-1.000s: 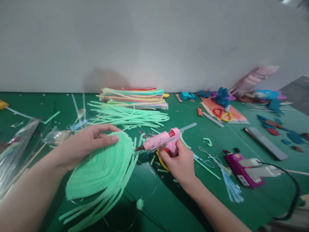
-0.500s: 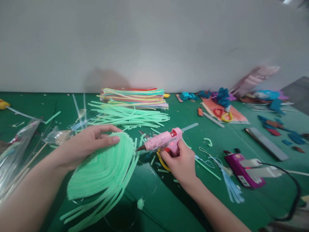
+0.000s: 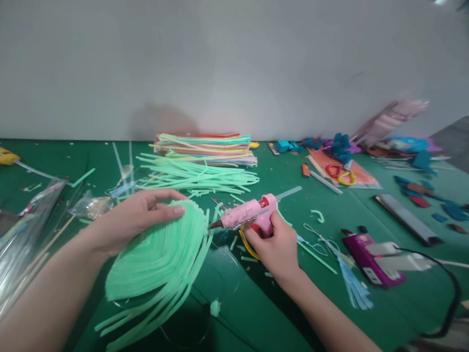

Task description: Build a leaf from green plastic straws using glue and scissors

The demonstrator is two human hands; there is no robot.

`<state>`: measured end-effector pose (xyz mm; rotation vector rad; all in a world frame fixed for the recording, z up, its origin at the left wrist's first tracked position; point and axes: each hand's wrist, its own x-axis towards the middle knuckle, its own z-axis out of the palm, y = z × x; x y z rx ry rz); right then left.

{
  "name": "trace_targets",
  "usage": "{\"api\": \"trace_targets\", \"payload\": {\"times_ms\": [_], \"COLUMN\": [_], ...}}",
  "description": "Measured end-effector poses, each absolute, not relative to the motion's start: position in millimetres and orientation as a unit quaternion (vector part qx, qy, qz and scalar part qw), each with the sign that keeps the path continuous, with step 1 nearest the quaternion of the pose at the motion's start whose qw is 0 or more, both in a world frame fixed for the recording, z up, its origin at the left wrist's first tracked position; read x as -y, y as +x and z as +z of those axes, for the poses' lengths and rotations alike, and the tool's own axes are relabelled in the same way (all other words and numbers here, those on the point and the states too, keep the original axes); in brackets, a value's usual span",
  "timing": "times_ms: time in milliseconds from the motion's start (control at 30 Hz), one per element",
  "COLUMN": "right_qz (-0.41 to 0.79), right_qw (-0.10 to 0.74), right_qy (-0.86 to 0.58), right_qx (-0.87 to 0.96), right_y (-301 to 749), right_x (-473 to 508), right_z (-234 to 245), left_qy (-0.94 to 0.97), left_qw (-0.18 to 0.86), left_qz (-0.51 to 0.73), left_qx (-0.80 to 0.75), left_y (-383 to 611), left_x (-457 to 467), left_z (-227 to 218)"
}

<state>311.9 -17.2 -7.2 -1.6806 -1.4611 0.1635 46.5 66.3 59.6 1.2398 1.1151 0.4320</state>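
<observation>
My left hand (image 3: 146, 215) pinches the top of a leaf-shaped piece made of mint-green pipe cleaners (image 3: 157, 264), thumb on its face and fingers behind. Several loose pipe-cleaner ends trail from its lower right side. In my right hand (image 3: 276, 244) is a pink hot glue gun (image 3: 252, 212), gripped by its handle, with a small red light glowing on its body. Its dark nozzle points left and is at the right edge of the green piece; whether it touches cannot be made out. A clear glue stick (image 3: 289, 192) sticks out of the gun's back.
Behind my hands lie mint-green pipe cleaners (image 3: 201, 176) and a multicoloured bundle (image 3: 205, 146) by the wall. To the right are a purple power strip (image 3: 372, 261) with plugs, a blue tassel (image 3: 353, 283), scissors with red and yellow handles (image 3: 346, 177) and a grey bar-shaped object (image 3: 406, 219).
The whole view has shifted slightly, so things appear a little further right. Both hands keep their holds, and the glue gun's nozzle stays by the piece's right edge.
</observation>
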Motion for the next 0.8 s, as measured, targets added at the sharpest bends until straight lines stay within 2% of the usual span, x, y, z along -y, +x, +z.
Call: {"api": "trace_targets", "payload": {"times_ms": [800], "right_qz": [0.111], "right_qw": [0.422], "right_qy": [-0.683], "right_qx": [0.585], "right_y": [319.2], "right_x": [14.3], "right_z": [-0.6], "left_qy": [0.544], "left_qw": [0.647], "left_qz": [0.196], "left_qx": [-0.498], "left_y": [43.9], "left_x": [-66.4], "left_z": [60.7]}}
